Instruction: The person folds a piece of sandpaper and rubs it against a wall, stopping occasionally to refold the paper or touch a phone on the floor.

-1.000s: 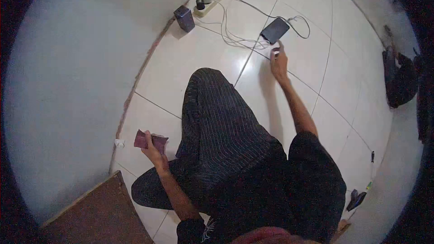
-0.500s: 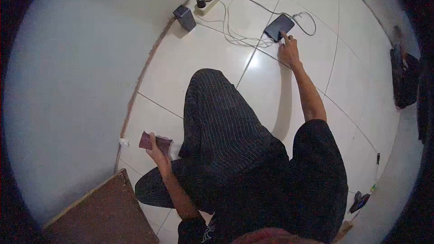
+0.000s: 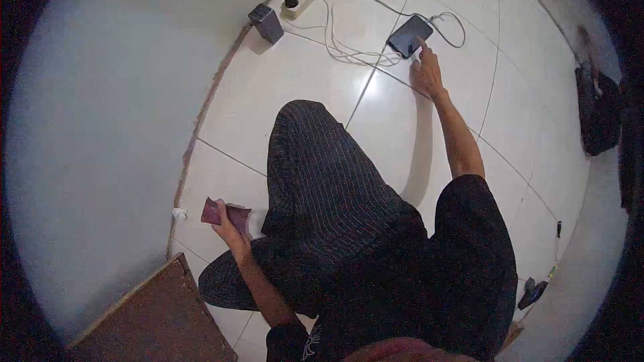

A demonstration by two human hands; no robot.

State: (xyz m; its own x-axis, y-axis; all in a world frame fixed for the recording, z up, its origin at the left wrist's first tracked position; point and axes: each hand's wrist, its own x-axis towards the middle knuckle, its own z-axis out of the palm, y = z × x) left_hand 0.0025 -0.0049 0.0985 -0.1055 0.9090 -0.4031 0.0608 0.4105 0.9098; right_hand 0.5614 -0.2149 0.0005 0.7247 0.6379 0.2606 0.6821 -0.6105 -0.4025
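A dark smartphone (image 3: pixel 410 35) with a cable in its end lies flat on the white tiled floor. My right hand (image 3: pixel 426 75) reaches toward it, index finger stretched to the phone's near right edge; whether the tip touches the screen is hard to tell. Nothing is held in that hand, and its other fingers are slightly bent. Low on the left, my left hand (image 3: pixel 231 233) is closed around a maroon folded sheet (image 3: pixel 213 212) with a curled edge, thumb across its face. The exact kind of sheet cannot be made out.
A power strip (image 3: pixel 310 1) with several plugs sits along the wall, and white cables (image 3: pixel 332 43) loop toward the phone. A black box (image 3: pixel 266 23) stands beside it. A brown wooden board (image 3: pixel 144 315) is at lower left. Dark items (image 3: pixel 533 293) lie by the right wall.
My right index finger has shifted from over the phone's lower part to its right edge, uncovering more screen. The whole view has moved slightly. My left hand keeps its hold on the maroon sheet.
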